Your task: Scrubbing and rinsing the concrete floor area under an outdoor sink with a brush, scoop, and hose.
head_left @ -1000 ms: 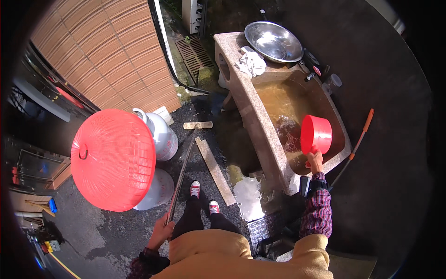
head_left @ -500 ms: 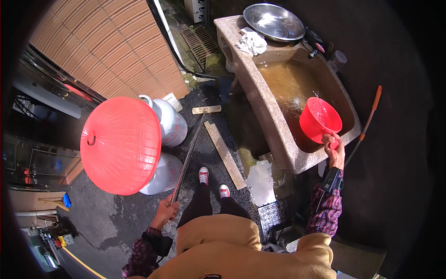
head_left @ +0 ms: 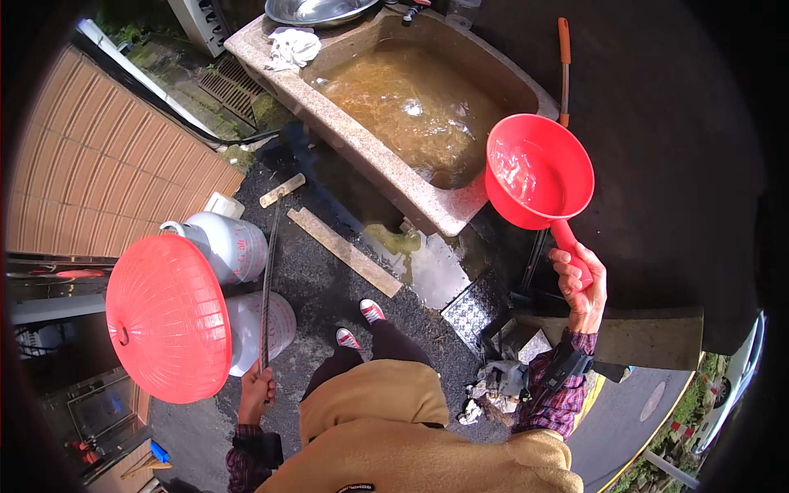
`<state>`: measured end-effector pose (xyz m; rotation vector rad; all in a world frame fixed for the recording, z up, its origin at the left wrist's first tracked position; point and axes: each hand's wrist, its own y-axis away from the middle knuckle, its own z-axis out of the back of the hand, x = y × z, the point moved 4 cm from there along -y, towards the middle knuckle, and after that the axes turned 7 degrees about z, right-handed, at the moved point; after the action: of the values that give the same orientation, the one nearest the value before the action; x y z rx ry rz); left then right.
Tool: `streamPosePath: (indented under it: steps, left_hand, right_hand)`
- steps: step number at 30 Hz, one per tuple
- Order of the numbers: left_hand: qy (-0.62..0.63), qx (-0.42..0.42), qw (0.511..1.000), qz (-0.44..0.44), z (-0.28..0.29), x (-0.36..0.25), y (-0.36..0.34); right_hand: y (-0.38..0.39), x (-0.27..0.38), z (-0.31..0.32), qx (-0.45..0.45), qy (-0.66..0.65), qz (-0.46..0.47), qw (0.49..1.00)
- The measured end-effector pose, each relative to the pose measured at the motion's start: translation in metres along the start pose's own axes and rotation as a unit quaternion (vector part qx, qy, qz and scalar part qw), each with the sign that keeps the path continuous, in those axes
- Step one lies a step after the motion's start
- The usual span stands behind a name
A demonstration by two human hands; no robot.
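Largest first: we have a stone sink (head_left: 353,135), speckled and grainy, roughly rectangular, with rounded inside corners. It holds brownish, rippled water (head_left: 394,90).

Two grey gas cylinders (head_left: 238,246), smooth and rounded, stand at left; a red dome-shaped cover (head_left: 168,320), ribbed plastic with a dark hook on top, hides part of them.

We see a long-handled tool (head_left: 268,279), thin dark shaft, pale wooden crosspiece resting on rough, dark, partly wet ground. A flat, straight plank (head_left: 343,251) lies just beside that crosspiece. A shiny round metal basin (head_left: 316,8) sits on the sink's far end.

The red dipper (head_left: 538,172) is smooth plastic: round bowl, straight tubular handle. It's raised, its bowl overlapping the sink's near right corner in our view; we can't tell how much of it is over the rim. A crumpled white cloth (head_left: 292,49) lies on the sink ledge.

Hands: the right hand (head_left: 585,283) is wrapped around the dipper's handle; the left hand (head_left: 256,390) is clamped on the shaft's upper end.

Progress, our judgement: scooping looks done, since glinting water sits in the bowl. Emptying isn't done yet; we see no stream leaving it. Plenty remains in the sink.
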<state>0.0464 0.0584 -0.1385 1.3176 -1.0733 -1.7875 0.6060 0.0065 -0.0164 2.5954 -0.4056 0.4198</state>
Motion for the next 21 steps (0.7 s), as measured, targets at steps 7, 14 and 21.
streamPosePath:
  steps: [7,14,21]
  left_hand:
    - [0.003,0.002,1.000,0.004,0.012,0.005,-0.003]
    - [-0.005,-0.004,1.000,-0.017,0.019,0.000,0.003]
    - [-0.010,0.013,0.999,-0.030,0.020,0.001,0.000]
  right_hand:
    - [0.029,-0.005,0.086,-0.163,0.045,0.055,0.984]
    - [0.039,-0.022,0.147,-0.213,-0.041,0.062,0.974]
    - [0.043,-0.016,0.077,-0.114,0.025,0.089,0.989]
